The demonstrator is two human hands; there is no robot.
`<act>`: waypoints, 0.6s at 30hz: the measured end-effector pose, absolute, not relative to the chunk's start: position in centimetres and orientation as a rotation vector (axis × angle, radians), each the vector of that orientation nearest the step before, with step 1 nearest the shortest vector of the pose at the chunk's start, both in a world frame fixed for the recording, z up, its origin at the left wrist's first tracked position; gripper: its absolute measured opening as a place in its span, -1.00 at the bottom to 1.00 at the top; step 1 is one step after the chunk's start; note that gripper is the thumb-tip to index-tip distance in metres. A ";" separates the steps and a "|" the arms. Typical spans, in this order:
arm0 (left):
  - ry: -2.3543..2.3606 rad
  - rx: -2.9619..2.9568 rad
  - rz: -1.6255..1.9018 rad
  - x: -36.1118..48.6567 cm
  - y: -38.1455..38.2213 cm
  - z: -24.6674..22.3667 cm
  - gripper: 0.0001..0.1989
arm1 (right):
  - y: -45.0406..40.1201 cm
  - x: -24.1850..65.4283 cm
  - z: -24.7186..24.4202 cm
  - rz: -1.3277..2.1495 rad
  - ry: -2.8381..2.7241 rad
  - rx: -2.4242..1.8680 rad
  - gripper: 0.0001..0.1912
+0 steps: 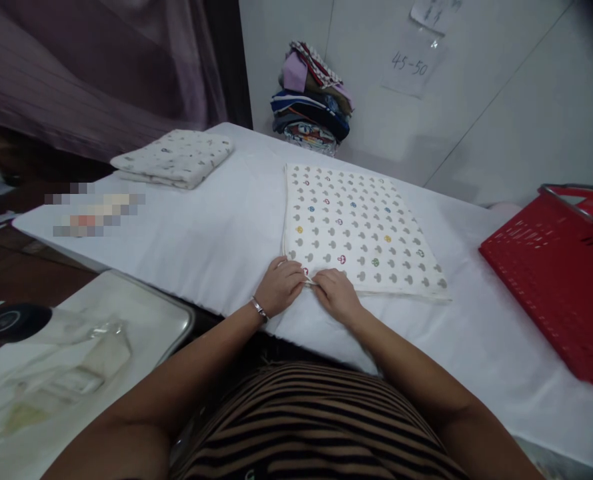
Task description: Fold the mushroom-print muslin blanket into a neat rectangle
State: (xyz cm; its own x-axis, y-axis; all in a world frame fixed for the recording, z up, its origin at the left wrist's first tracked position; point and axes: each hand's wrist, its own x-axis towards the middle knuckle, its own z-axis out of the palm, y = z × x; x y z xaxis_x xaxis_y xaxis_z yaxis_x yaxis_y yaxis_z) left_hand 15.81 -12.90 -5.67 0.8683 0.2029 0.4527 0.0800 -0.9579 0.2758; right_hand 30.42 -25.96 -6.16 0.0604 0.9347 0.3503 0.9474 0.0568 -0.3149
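Note:
A white cloth with a mushroom print (351,223), folded into layers, lies flat on the white-covered table (226,247). At its near left corner my left hand (279,287), with a bracelet at the wrist, is closed on the edge of the cloth. Close beside it, my right hand (337,293) pinches the near edge with bent fingers. A small bit of the edge is lifted between the two hands. The fingertips are partly hidden by the hands themselves.
Another folded printed cloth (176,158) lies at the table's far left. A red basket (556,280) stands at the right. Stacked folded fabrics (313,100) rise behind the table, against the wall. A white tray-like surface (141,307) with a clear plastic bag is at lower left.

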 end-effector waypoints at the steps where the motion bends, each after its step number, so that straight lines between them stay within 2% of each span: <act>1: 0.213 2.787 0.714 15.9 -12.9 -5.6 -0.83 | -25.9 30.4 -6.2 -0.036 -1.869 -1.876 -0.82; 6: 0.246 2.746 0.719 16.3 -12.7 -5.4 -0.82 | -25.7 30.8 -6.2 -0.007 -1.826 -1.868 -0.82; 12: 0.328 2.759 0.921 16.2 -13.3 -5.1 -0.82 | -25.2 31.1 -5.8 0.088 -1.658 -1.854 -0.85; 18: 0.290 2.981 0.628 16.0 -14.1 -5.5 -0.84 | -25.1 31.2 -5.6 0.094 -1.613 -1.810 -0.84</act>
State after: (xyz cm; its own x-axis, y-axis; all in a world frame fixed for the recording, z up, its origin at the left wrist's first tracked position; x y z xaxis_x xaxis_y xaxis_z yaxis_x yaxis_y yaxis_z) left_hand 15.96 -14.05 -5.54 0.8980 0.2011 0.3914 0.1676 -0.9787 0.1184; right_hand 31.19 -25.13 -5.55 0.2216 0.8958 0.3852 0.8452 0.0205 -0.5340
